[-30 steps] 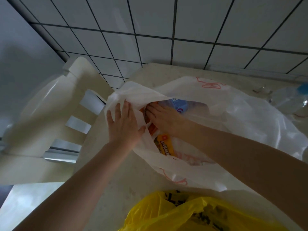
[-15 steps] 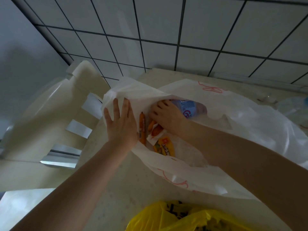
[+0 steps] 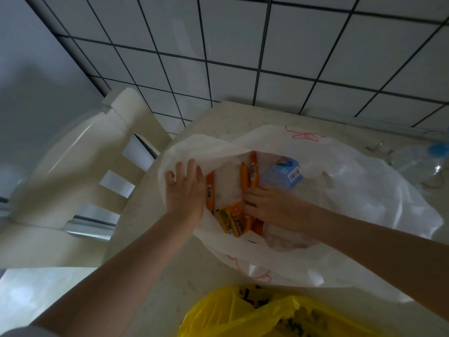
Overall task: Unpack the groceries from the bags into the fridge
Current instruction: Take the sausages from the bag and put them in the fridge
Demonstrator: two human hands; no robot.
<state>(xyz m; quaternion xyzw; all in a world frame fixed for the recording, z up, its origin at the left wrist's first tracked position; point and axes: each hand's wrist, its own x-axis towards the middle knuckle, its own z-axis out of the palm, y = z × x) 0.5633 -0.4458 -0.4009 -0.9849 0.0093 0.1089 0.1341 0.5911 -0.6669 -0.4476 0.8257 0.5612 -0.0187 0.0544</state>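
Observation:
A white plastic bag (image 3: 352,215) lies open on the beige table (image 3: 170,276). My left hand (image 3: 185,190) presses the bag's left rim flat with straight fingers, holding the mouth open. My right hand (image 3: 272,205) is inside the bag, its fingers curled over a bunch of orange sausage sticks (image 3: 252,170). One more orange stick (image 3: 210,193) lies beside my left hand. A yellow snack packet (image 3: 230,218) sits at the near edge of the opening. A blue carton with a barcode (image 3: 283,176) lies at the far side.
A yellow plastic bag (image 3: 267,314) sits at the table's near edge. A cream plastic chair (image 3: 80,171) stands close on the left. A clear bottle with a blue cap (image 3: 435,152) lies at the far right. The tiled wall (image 3: 243,57) runs behind the table.
The bag's mouth is wider now and more sticks and the blue carton show. My right hand has shifted nearer, from the blue carton onto the orange sticks. My left hand stays on the rim.

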